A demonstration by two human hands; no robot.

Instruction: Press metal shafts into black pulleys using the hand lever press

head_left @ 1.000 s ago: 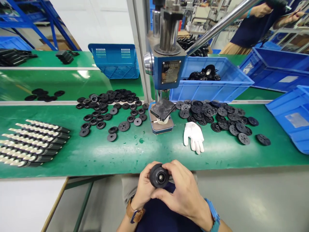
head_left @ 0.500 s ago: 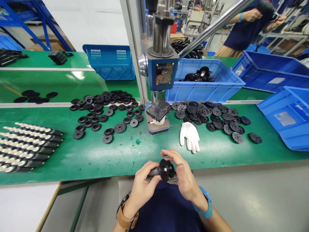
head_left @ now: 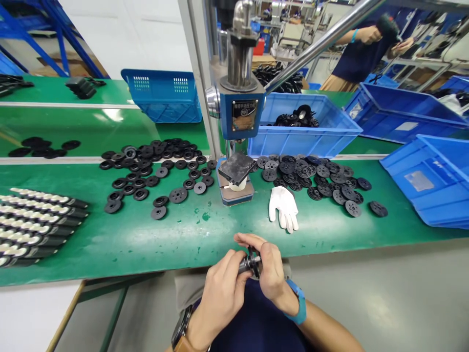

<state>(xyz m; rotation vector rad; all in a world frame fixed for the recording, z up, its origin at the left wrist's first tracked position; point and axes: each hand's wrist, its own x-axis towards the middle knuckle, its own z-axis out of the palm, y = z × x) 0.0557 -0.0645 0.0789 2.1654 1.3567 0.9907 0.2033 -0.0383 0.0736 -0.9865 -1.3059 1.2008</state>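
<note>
Close to my body, just off the bench's front edge, my left hand (head_left: 224,283) is wrapped round a dark cylindrical shaft (head_left: 246,264). On the shaft's right end sits a black flanged disc (head_left: 255,261). My right hand (head_left: 269,266) is closed over that disc, its palm and thumb against the outer face and the fingers reaching over the top. Much of the disc is hidden by this hand. Beyond my hands, a white glove (head_left: 283,209) lies flat on the green bench (head_left: 139,242).
A hand press (head_left: 240,112) stands mid-bench with a black block (head_left: 237,167) on its base. Black discs lie left (head_left: 139,181) and right (head_left: 315,176). Rows of white-and-black parts (head_left: 40,222) fill the left. Blue bins (head_left: 304,142) stand behind. Another person (head_left: 351,63) holds a power drill.
My right hand has closed from a spread pose onto the disc at the shaft's end. My left hand still grips the shaft, and the view has shifted slightly.
</note>
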